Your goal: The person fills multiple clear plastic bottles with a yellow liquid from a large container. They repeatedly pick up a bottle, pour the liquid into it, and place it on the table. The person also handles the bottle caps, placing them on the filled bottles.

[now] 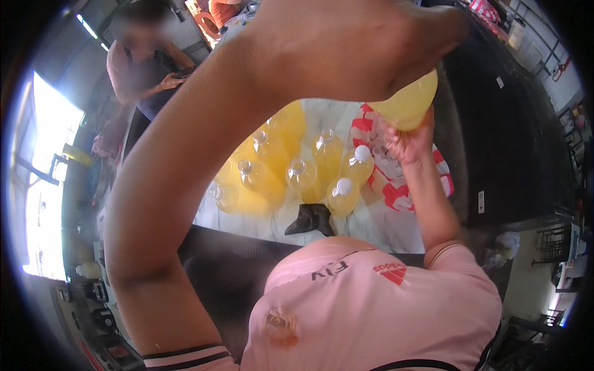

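Note:
My right hand (410,143) grips a clear bottle of yellow liquid (410,102), raised over the right part of the marble-patterned table (366,227). Close to the camera, my left hand (403,46) is curled over the bottle's other end; its fingertips and that end are hidden. Several more bottles of yellow liquid stand on the table to the left, among them an uncapped one (301,174). Two have white caps, the nearer one (343,192) and another (359,160) behind it. Beneath the raised bottle, a red-and-white plastic bag (399,197) holds many whitish caps (385,160).
A crumpled black cloth or bag (310,219) lies near the table's front edge, beside the bottles. At the upper left, another person (144,69) holds a dark object. A long black surface (501,139) extends along the right. My left forearm covers part of the bottle group.

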A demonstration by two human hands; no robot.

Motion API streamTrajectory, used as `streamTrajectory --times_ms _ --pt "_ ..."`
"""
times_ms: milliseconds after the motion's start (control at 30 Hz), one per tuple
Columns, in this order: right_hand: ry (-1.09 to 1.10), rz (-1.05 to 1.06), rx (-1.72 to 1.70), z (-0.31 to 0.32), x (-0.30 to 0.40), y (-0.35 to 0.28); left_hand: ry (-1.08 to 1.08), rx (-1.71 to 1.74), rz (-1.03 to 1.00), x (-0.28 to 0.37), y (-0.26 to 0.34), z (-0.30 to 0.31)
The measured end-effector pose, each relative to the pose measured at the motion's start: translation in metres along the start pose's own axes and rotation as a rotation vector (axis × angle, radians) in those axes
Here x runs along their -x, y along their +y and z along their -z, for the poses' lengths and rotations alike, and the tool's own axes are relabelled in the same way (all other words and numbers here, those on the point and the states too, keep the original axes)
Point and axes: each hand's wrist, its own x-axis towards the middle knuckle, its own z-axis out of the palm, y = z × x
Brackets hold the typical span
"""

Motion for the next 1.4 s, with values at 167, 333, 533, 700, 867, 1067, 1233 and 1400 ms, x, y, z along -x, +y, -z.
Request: streamTrajectory --times_ms 167,333,533,700,867,1067,1233,1400 --pt "0.141 1.303 0.701 -0.017 -0.014 -0.009 0.118 0.467 0.806 0.040 -0.054 -0.054" --pt "-0.233 1.743 1.526 -0.040 -0.020 -0.024 0.018 0.959 1.463 0.081 -0.092 -0.071" --pt "0.113 1.136 0.718 0.019 -0.042 -0.006 0.243 0.538 0.764 0.046 -0.064 -0.058" --pt "0.080 0.514 0.099 0.043 -0.053 0.006 -0.023 0.132 0.611 0.018 -0.032 -0.043" --pt "0.108 0.260 0.212 0.076 -0.070 0.004 0.023 -0.012 0.615 0.018 -0.049 -0.083" --pt "0.656 0.093 0.960 0.123 -0.066 -0.001 -0.222 -0.134 0.653 0.018 -0.066 -0.163" --pt "0.554 0.172 1.245 0.150 -0.012 -0.019 -0.467 -0.049 0.719 0.076 -0.065 -0.241" --pt "0.670 -0.260 1.623 0.162 0.046 -0.030 -0.648 0.043 0.746 0.124 -0.048 -0.274"
